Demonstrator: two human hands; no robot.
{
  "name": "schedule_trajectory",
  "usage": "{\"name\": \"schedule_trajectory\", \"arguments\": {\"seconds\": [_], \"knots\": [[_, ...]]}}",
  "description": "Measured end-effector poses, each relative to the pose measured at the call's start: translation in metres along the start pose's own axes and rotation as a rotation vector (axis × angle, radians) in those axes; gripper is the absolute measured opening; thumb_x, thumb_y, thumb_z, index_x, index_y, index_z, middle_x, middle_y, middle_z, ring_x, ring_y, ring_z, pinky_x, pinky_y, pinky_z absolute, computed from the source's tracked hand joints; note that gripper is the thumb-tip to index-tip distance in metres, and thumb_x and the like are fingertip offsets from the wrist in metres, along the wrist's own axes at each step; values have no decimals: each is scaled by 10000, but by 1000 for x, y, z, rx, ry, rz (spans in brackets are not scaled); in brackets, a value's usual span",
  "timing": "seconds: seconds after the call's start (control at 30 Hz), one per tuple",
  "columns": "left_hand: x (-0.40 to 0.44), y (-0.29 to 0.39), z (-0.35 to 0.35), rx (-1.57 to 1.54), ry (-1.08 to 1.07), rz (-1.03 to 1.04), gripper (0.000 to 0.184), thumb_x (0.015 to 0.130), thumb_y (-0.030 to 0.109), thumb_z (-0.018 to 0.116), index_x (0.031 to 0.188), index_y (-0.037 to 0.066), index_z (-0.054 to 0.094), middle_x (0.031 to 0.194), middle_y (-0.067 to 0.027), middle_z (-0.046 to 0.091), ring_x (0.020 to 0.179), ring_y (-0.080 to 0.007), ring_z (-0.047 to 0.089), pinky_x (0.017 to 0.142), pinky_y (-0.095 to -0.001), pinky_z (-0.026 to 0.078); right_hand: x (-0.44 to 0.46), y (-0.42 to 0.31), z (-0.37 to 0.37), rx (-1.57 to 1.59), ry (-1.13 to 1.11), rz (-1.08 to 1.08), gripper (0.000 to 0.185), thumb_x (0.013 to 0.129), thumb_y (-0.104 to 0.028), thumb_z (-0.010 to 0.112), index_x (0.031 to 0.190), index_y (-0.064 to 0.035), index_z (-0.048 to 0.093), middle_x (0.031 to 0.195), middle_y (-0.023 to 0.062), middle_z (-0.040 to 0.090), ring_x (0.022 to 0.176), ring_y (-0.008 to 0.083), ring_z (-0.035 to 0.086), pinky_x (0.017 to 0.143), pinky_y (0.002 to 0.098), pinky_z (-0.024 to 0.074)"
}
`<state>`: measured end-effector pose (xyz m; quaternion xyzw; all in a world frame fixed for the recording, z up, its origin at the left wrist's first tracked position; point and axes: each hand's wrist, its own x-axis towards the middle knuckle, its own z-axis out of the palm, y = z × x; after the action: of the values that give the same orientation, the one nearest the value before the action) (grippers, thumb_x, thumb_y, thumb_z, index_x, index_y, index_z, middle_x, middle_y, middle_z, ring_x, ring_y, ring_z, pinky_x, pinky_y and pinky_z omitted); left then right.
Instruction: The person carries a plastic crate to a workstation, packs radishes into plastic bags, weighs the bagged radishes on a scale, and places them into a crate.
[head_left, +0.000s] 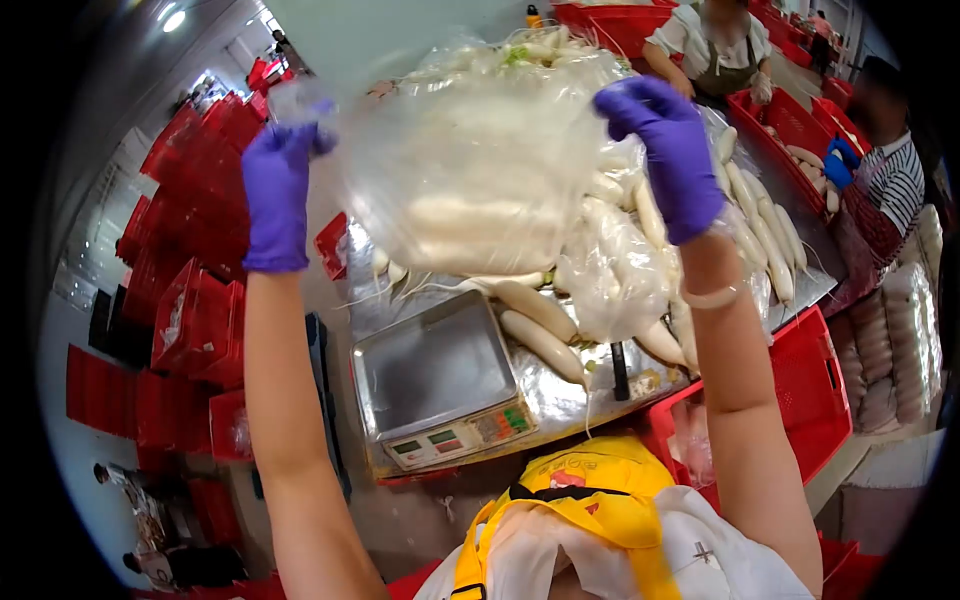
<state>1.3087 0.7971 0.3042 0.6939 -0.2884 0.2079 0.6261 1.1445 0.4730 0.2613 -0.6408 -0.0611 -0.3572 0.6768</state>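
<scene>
Fingers of my left hand (276, 195) and right hand (672, 160) pinch the upper corners of a clear plastic bag (440, 150), apparently full of daikons (475, 228), at twelve o'clock. Its thin film could split or slip under the weight, spilling them onto the weighing scale (435, 360) at seven or the loose daikons (765, 225) toward two.

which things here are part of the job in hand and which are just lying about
Likely in use:
- left hand and right hand, purple-gloved
- clear plastic bag, held up between them
- white radishes
- scale, probably

Seemingly just about:
- stacked red crates, off to the left
- black handle-like object, purpose unclear
</scene>
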Motion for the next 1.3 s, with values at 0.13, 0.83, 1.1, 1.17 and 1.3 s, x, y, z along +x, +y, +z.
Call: {"name": "schedule_trajectory", "arguments": {"seconds": [0.13, 0.83, 1.1, 1.17, 1.3], "knots": [[-76, -56, -91, 179, 43, -99, 227, 910, 236, 619, 887, 19, 684, 774, -8, 654, 672, -79, 569, 607, -235, 422, -29, 52, 66, 123, -64, 226, 111, 843, -113, 696, 884, -13, 672, 750, 13, 625, 674, 93, 558, 658, 237, 461], [-278, 8, -63, 1183, -819, -205, 588, 829, 409, 676, 1298, 75, 559, 1267, -177, 570, 1212, -326, 524, 1065, -454, 349, -168, 19, 105, -736, -1160, -354, 166, 755, -253, 753, 833, -120, 690, 758, 49, 596, 800, 225, 589, 1013, 455, 381], [-266, -18, -161, 1711, -512, -421, 588, 762, 311, 687, 1303, 120, 559, 1413, -183, 430, 1360, -391, 319, 1099, -532, 247, -159, 1, 103, -1363, -959, -67, 261, 863, -355, 638, 754, -124, 691, 745, 47, 642, 794, 220, 630, 1059, 479, 338], [-272, -22, -162, 1456, -304, 1, 513, 710, 163, 663, 1218, 109, 611, 1136, -166, 627, 1078, -335, 572, 928, -471, 411, -171, 4, 125, -1469, -810, -287, 215, 846, -334, 644, 851, -123, 685, 823, 51, 644, 870, 219, 627, 1041, 482, 354], [-266, 6, -114, 1002, -190, -133, 273, 709, 107, 672, 978, 69, 707, 794, -146, 659, 720, -334, 620, 686, -412, 489, -217, 11, 195, -1005, -930, -504, 393, 800, -224, 627, 1168, -89, 591, 1042, 74, 621, 1086, 247, 580, 1020, 486, 386]]}}
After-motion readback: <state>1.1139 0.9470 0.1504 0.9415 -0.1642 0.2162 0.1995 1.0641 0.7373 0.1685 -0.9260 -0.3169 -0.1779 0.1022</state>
